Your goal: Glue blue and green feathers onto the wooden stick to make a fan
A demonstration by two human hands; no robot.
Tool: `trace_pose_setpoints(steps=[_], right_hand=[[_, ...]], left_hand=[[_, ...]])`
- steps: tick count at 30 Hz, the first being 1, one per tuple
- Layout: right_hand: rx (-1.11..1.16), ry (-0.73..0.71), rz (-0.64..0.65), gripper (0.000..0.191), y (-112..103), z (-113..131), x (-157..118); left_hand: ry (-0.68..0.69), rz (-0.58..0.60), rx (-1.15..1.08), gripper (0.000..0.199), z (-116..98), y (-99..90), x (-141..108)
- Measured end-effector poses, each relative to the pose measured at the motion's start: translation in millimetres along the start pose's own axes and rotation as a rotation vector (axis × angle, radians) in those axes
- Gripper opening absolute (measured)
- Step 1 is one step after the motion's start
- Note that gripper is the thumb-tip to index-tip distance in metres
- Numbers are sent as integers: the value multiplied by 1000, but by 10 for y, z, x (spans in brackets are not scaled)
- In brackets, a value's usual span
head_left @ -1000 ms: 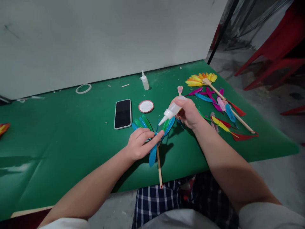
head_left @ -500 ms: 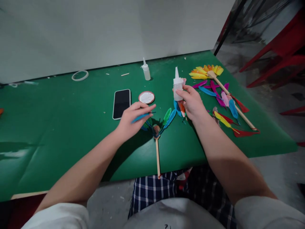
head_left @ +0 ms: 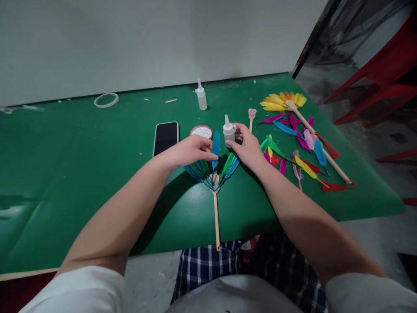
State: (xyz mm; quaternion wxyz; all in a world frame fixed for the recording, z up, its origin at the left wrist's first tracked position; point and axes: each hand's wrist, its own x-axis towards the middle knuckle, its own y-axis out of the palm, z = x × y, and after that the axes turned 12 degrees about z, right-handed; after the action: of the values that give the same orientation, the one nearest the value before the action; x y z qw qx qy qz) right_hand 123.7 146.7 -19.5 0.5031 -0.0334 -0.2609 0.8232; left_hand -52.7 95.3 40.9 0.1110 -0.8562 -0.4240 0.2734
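Between thumb and fingers, my left hand (head_left: 192, 151) pinches a blue feather (head_left: 216, 143), upright with its quill end down over the round head of a wooden-handled feather fan (head_left: 216, 213). Green and blue feathers (head_left: 195, 170) spread from both sides of that head. My right hand (head_left: 246, 143) is closed around a small white squeeze bottle (head_left: 229, 134) with a pointed nozzle, which stands upright just right of the blue feather. Part of the bottle is covered by my fingers. Below it, a green feather (head_left: 228, 163) shows on the fan's right side.
A phone (head_left: 166, 135) and a round white lid (head_left: 201, 131) lie behind my left hand. Farther back stand a second bottle (head_left: 201, 98) and a tape ring (head_left: 106, 100). To the right are a yellow feather fan (head_left: 282, 101), a wooden stick (head_left: 251, 117) and loose feathers (head_left: 295, 128).
My left hand has moved right and turned the blue feather from lying sideways to upright over the fan head. My right hand has brought the bottle down and left, nearer the fan.
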Motion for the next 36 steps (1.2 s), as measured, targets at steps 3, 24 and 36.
trace_pose_setpoints(steps=[3,24,36], right_hand=[[-63,17,10,38,13,-30,-1],[-196,29,-191,38,-180,315,-171],[-570,-7,512,18,319,733,-1420]], left_hand=[[13,20,14,22,10,17,66],[80,-130,-25,22,-41,-105,-102],[-6,-197,-215,20,12,-12,-65]])
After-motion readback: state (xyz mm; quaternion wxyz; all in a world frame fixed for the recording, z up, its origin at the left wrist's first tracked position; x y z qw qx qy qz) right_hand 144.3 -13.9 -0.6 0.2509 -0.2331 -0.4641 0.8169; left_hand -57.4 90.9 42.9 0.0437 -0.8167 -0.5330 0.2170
